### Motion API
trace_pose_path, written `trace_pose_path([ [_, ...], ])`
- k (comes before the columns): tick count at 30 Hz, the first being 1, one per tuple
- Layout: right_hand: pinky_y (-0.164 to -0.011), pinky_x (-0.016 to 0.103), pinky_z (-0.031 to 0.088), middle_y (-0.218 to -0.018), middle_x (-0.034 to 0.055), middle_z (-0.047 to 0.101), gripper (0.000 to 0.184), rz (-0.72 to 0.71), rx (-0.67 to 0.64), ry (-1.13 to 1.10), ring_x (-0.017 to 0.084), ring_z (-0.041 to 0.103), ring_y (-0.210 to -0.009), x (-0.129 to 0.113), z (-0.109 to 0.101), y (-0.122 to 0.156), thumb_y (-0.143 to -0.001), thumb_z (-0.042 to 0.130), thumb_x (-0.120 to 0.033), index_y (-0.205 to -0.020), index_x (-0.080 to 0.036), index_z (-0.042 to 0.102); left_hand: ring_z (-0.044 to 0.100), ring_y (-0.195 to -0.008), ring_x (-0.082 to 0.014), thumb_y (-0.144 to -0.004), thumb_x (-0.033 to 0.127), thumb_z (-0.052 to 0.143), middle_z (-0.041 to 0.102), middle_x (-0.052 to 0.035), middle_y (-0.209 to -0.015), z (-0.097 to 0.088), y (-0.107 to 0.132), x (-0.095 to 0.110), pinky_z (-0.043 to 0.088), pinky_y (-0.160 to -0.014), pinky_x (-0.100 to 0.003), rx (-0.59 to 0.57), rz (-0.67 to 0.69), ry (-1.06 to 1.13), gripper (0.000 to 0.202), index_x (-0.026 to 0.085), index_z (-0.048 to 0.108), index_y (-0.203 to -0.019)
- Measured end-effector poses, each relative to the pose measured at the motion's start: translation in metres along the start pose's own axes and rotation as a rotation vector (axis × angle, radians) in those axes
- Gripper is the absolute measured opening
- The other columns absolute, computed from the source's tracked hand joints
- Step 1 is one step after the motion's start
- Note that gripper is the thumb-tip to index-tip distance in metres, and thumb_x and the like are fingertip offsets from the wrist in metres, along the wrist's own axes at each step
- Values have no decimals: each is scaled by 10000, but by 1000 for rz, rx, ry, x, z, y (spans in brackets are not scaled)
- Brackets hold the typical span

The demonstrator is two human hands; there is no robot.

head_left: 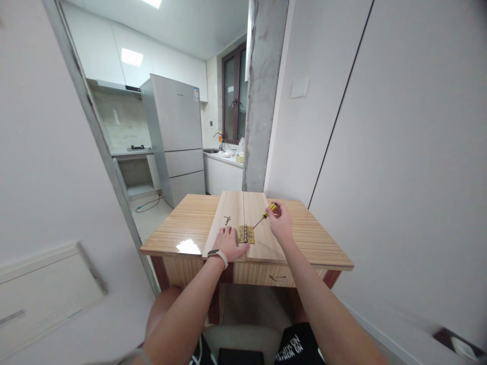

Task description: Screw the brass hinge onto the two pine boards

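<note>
Right hand [280, 223] held a screwdriver [271, 208] at a brass-coloured hinge [245, 234]

At the far left, a pale panel [49, 284] was set low in the white wall. Past the door opening, a cooktop [139, 147] sat on the kitchen counter, and a tall grey refrigerator [177, 116] stood to its right. Nearer, the left end of a wood-grained desk [178, 218] lay bare and caught a patch of glare.

On the desk, two pale boards lay side by side, a narrow seam between them. A few small dark pieces, too small to tell apart, lay loose on the left board [228, 203]. Just below them the left hand [229, 244] pressed down, palm lowered and fingers spread, closed around nothing; its thumb reached along the hinge's near edge. A pale band [218, 255] circled that wrist.

The hinge lay opened flat across the seam, knuckles along the joint, one leaf on each board. At its right leaf stood the screwdriver's tip, the shaft slanting up to a yellow-and-black handle. The right hand gripped that handle between thumb and fingers, raised above the right board [261, 253]. Farther right, a square plate [300, 87] was fixed to the wall.
</note>
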State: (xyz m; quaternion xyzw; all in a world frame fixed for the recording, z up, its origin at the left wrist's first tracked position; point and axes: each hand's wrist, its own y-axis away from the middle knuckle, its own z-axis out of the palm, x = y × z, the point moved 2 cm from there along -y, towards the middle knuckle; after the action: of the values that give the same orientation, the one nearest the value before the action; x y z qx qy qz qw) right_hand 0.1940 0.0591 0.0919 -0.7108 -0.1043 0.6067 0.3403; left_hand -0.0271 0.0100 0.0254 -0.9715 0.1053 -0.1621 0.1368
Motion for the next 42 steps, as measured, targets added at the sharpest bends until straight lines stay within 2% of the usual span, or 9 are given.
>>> trace_pose_path([
  [14, -737, 378, 581, -986, 94, 700, 434, 3, -61, 121, 236, 667, -867, 5, 10, 16, -856, 657, -498, -1174, -204, 625, 448, -1280, -358, -813, 779, 493, 552, -150, -1359, -3, 1, 1, 344, -1078, -460, -6, -13, 3, 697, 225, 594, -1223],
  [19, -697, 356, 560, -944, 78, 699, 454, -3, -76, 158, 226, 660, -811, -2, 13, 17, -843, 679, -516, -1174, -208, 633, 448, -1286, -366, -808, 773, 508, 556, -158, -1355, -3, 1, 1, 339, -1087, -470, -13, -13, 18, 704, 218, 589, -1233],
  [23, -704, 347, 520, -880, 37, 693, 496, -62, -134, 259, 198, 616, -714, -11, 21, 14, -823, 703, -509, -1223, -222, 649, 428, -1315, -382, -812, 770, 505, 540, -168, -1387, -4, 1, 2, 315, -1107, -492, -37, -18, 28, 725, 211, 577, -1267],
  [26, -758, 340, 501, -951, 45, 709, 390, -111, -183, 281, 193, 608, -759, -18, 30, 10, -863, 650, -512, -1133, -235, 695, 425, -1324, -380, -815, 779, 499, 536, -160, -1401, -5, 1, 2, 312, -1112, -494, -46, -25, 25, 726, 222, 573, -1275],
  [28, -774, 329, 494, -972, 55, 715, 342, -89, -178, 230, 197, 620, -817, -21, 37, 6, -905, 580, -529, -1020, -231, 703, 431, -1321, -376, -814, 786, 497, 538, -159, -1398, -4, 1, 2, 315, -1111, -490, -41, -21, 21, 723, 222, 579, -1260],
  [32, -690, 294, 470, -832, 39, 702, 352, 94, -199, 32, 187, 620, -769, -22, 57, -1, -912, 520, -550, -872, -222, 639, 445, -1308, -369, -814, 777, 508, 548, -160, -1380, -2, 1, 1, 320, -1110, -482, -18, -16, 11, 708, 216, 585, -1238],
  [35, -620, 270, 423, -672, -5, 616, 320, 198, -218, -61, 167, 568, -658, -22, 74, -3, -893, 517, -517, -770, -227, 576, 447, -1302, -366, -810, 774, 515, 550, -159, -1372, -1, 1, 0, 327, -1102, -476, -6, -16, 8, 706, 215, 585, -1235],
  [38, -567, 273, 359, -590, -27, 514, 374, 235, -127, -14, 164, 489, -598, -22, 86, -2, -924, 453, -527, -679, -246, 481, 452, -1293, -367, -806, 783, 513, 553, -160, -1364, -1, 1, 0, 338, -1094, -474, -3, -9, 7, 719, 211, 585, -1236],
  [42, -586, 295, 343, -607, -9, 505, 430, 223, 19, 76, 189, 483, -633, -23, 93, -2, -970, 377, -536, -646, -259, 431, 454, -1296, -370, -808, 787, 501, 549, -157, -1371, -1, 0, 0, 335, -1098, -478, -30, -13, 3, 726, 218, 578, -1253],
])
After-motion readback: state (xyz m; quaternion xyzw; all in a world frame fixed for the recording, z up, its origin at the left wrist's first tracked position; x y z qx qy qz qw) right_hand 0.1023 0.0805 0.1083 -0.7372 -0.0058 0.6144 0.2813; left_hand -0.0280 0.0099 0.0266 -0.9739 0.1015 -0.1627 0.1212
